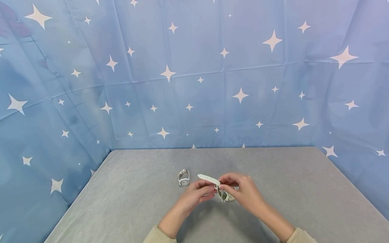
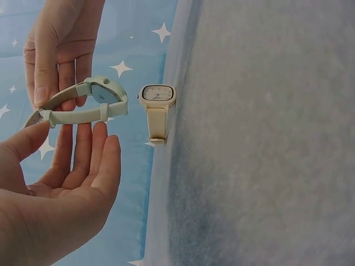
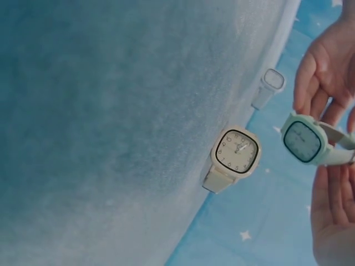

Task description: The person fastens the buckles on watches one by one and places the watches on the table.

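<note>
Both hands hold a pale green watch (image 3: 302, 139) above the table, its strap bent round into a loop. My left hand (image 1: 193, 195) pinches the strap near the metal buckle, thumb on one side and fingers spread behind it. My right hand (image 1: 243, 189) pinches the strap at the buckle from the other side, between thumb and fingers. A free strap end (image 1: 208, 179) with a row of holes points left past the left fingers. The watch's squarish dial faces the right wrist camera. Below the hands, a cream watch (image 3: 237, 151) with a black-rimmed dial rests on the table.
Left of the hands lies a white watch (image 1: 183, 182) with its strap looped. The grey cloth-covered table (image 1: 136, 202) reaches back to a blue curtain (image 1: 194, 94) with white stars, which also hangs along both sides.
</note>
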The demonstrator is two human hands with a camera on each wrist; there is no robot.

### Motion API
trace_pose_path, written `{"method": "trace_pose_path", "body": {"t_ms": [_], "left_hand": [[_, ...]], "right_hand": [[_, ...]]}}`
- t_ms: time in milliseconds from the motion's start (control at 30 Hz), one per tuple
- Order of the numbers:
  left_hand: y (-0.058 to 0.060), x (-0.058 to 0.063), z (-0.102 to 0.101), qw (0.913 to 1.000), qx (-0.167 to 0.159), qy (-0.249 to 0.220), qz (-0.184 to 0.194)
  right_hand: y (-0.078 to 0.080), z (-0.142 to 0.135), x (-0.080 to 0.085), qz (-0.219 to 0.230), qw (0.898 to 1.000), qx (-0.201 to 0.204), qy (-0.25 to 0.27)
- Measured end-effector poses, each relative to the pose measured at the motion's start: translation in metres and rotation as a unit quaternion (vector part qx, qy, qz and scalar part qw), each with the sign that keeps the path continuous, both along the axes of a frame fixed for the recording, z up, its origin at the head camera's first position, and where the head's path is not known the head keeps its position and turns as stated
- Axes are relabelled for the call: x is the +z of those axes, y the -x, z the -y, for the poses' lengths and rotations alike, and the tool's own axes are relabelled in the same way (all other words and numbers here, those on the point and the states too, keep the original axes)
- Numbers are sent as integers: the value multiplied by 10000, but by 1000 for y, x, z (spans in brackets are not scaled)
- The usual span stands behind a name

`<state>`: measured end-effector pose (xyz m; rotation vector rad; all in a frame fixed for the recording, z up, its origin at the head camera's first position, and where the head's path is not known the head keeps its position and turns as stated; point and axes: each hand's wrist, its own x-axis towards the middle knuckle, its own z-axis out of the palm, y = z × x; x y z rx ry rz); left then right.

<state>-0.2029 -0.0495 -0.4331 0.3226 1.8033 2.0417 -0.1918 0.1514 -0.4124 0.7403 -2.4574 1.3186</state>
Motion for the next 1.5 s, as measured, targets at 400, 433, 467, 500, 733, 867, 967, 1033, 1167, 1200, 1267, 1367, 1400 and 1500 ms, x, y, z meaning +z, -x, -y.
{"method": "trace_pose_path", "body": {"t_ms": [400,433,467,500,733,867,967,1033,1167,1200,1267,1367,1400,1500], "left_hand": [[1,0,0,10000,-38,-73,7],[1,0,0,10000,-59,-74,-3],[2,-1,0,9999,-83,-78,-17],[2,-1,0,9999,-105,-84,-30],[4,-1,1,9998,-175,-131,4],[5,0,1,9998,-169,-114,-4],[5,0,0,9998,-152,-93,-19],[5,0,0,9999,-138,-80,-33],[5,0,0,9999,-115,-57,-60],[5,0,0,9999,-113,-54,-67],[5,-1,1,9999,-99,-57,-75],[5,-1,1,9999,-77,-71,-90],[5,-1,1,9999,-76,-71,-96],[5,-1,1,9999,-80,-69,-111]], "right_hand": [[0,-1,0,214,9995,108,210],[0,-2,0,237,9994,122,216],[0,-2,-1,249,9993,139,226],[0,-2,-1,263,9993,155,234],[1,-3,-1,315,9990,200,247],[1,-3,-2,311,9990,199,249],[1,-3,-2,294,9991,192,254],[1,-3,-3,276,9991,193,260],[2,-3,-3,293,9990,201,267],[2,-3,-3,306,9990,201,265],[2,-3,-4,342,9989,194,253],[3,-3,-5,366,9989,175,237],[3,-3,-5,379,9989,171,237],[2,-4,-5,384,9988,180,252]]}}
